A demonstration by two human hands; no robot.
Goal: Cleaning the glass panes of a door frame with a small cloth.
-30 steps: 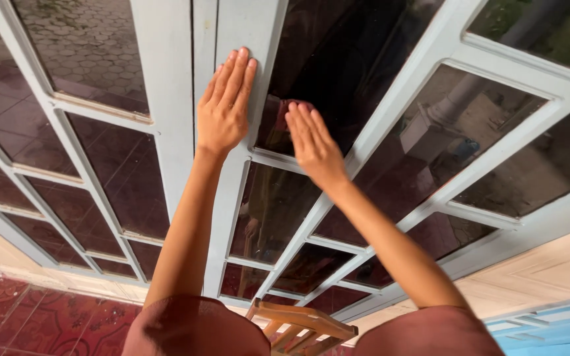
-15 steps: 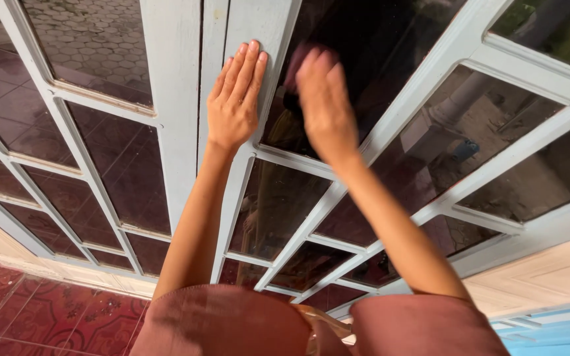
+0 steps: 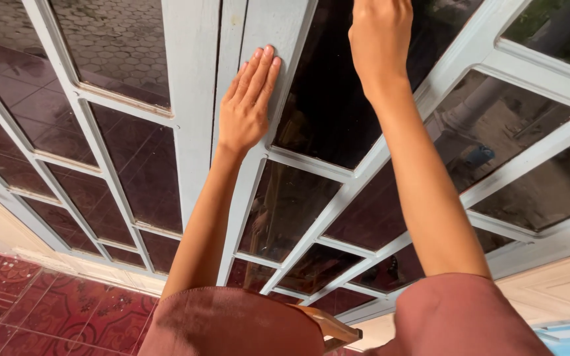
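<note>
Two hands — left hand [image 3: 249, 105] flat, right hand [image 3: 379, 36] — on one window frame [image 3: 199, 79].

A single head-worn camera looks steeply down, close along the pale grey wooden window frame [image 3: 196, 99] with dark panes, to the red patterned floor tiles [image 3: 47, 306].

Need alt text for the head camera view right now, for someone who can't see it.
The left hand presses flat on a pale window frame, while the right hand reaches up over a dark glass pane, fingers cut off at the top edge.
</note>
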